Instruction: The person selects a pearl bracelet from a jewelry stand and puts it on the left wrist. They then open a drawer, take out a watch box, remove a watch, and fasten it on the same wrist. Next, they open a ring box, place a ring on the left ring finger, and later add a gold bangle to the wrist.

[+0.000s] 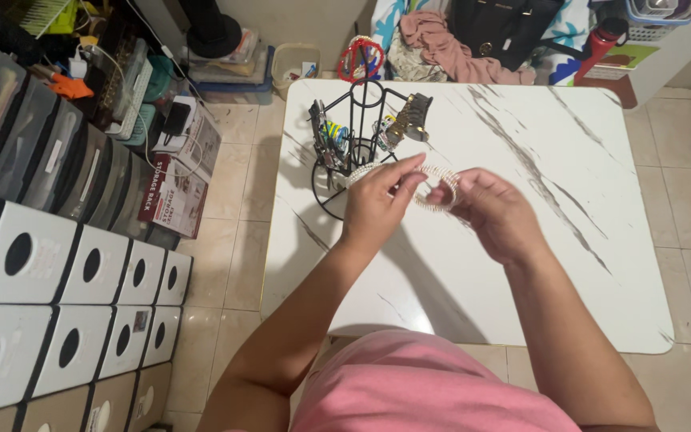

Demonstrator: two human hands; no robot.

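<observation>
A white table with grey marble veining and rounded corners is standing on a beige tiled floor, and most of its top is lying bare. A black wire stand is sitting on it near the far left corner, carrying hair clips and bracelets on its arms. On the floor just beyond the table's left edge, a printed cardboard box is lying beside rows of white storage boxes with round holes, which are running along toward the near side.
</observation>
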